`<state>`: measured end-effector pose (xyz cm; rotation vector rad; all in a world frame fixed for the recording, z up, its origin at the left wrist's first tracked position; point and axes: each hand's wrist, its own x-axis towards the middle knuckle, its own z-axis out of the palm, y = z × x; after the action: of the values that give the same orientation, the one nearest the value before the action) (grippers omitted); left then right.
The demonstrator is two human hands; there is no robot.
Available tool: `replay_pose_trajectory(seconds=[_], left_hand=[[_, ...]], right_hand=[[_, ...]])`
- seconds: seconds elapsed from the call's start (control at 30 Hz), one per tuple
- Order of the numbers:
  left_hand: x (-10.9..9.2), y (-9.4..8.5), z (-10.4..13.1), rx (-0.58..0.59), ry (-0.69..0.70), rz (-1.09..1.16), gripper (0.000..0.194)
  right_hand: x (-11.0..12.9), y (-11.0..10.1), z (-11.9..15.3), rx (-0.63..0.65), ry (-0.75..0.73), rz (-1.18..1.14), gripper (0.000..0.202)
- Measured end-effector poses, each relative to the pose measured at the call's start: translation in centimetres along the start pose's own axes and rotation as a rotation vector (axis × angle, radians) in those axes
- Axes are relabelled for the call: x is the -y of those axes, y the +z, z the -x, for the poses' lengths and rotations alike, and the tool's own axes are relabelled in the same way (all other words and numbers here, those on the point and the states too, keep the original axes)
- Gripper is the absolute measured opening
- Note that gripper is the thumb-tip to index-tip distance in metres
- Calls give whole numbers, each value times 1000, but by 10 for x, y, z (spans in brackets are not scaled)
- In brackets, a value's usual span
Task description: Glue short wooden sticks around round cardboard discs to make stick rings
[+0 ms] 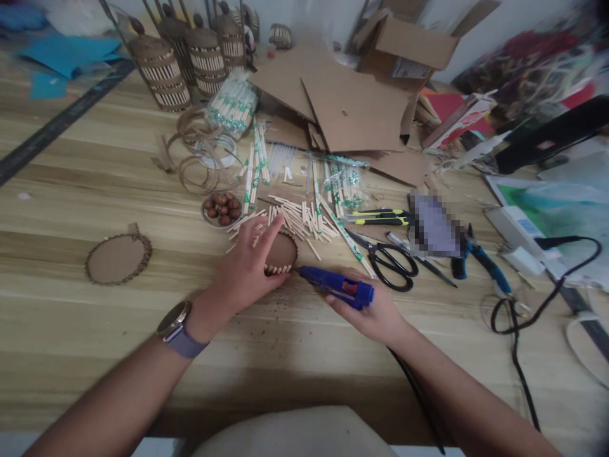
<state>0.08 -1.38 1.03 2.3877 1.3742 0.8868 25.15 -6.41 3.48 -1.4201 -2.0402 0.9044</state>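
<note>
A blue glue gun (333,284) is gripped in my right hand (368,311), its nozzle pointing left at the edge of a small round cardboard piece (280,252). Short wooden sticks stand along that piece's near rim. My left hand (245,266) rests at its left side, fingers spread, with the thumb against the near rim. Just beyond lies a pile of short cut sticks (297,219). Left of my left hand sits a bowl of brown balls (221,208). A second cardboard disc (118,258) with a rough edge lies farther left.
Black scissors (397,266), a yellow-black cutter (380,217) and blue pliers (488,263) lie right of the sticks. Cardboard sheets (352,108), an open box (409,47) and stick-covered lantern shapes (162,73) stand behind. A black cable (516,343) runs at right.
</note>
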Motion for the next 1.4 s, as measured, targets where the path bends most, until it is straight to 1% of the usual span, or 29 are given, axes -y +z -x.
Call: replay_pose_trajectory(seconds=[0.1, 0.17, 0.23, 0.27, 0.33, 0.4, 0.47, 0.6, 0.77, 0.83, 0.9, 0.97, 1.0, 1.03, 1.13, 1.2, 1.3, 1.4], left_hand=[[1, 0, 0, 8, 1, -6, 115], [1, 0, 0, 11, 9, 4, 115], [2, 0, 0, 12, 14, 11, 115], [2, 0, 0, 15, 9, 7, 115], [2, 0, 0, 18, -5, -6, 115], [3, 0, 1, 19, -10, -14, 113], [3, 0, 1, 18, -5, -11, 112], [3, 0, 1, 27, -7, -7, 110], [2, -1, 1, 39, -23, -16, 111], [2, -2, 1, 43, -21, -14, 112], [1, -2, 0, 46, -15, -11, 111], [1, -2, 0, 41, -16, -8, 111], [1, -2, 0, 37, -16, -6, 111], [1, -2, 0, 33, -14, -3, 111], [2, -2, 1, 21, 3, -1, 112], [3, -1, 1, 17, 15, 0, 113], [3, -2, 1, 22, 17, 9, 113], [2, -2, 1, 25, 11, 11, 112]], right_hand=[[2, -9, 1, 38, 132, -126, 31], [3, -20, 1, 137, 186, -249, 38], [5, -32, 2, 282, 212, -346, 44], [5, -37, 2, 358, 222, -362, 45], [4, -43, 4, 472, 233, -318, 43], [4, -44, 4, 514, 217, -213, 37], [5, -43, 4, 495, 188, -124, 33], [11, -41, 1, 419, 155, -26, 29], [17, -48, -1, 389, 223, 138, 25], [17, -52, -7, 317, 240, 242, 22], [17, -52, -17, 202, 236, 369, 18], [19, -48, -31, 108, 216, 445, 13], [20, -44, -40, 92, 200, 453, 9], [22, -39, -48, 91, 186, 455, 7], [30, -19, -72, 151, 157, 502, 7], [35, -8, -83, 190, 148, 578, 14], [38, 0, -89, 245, 175, 687, 25], [38, -2, -86, 329, 194, 734, 26]])
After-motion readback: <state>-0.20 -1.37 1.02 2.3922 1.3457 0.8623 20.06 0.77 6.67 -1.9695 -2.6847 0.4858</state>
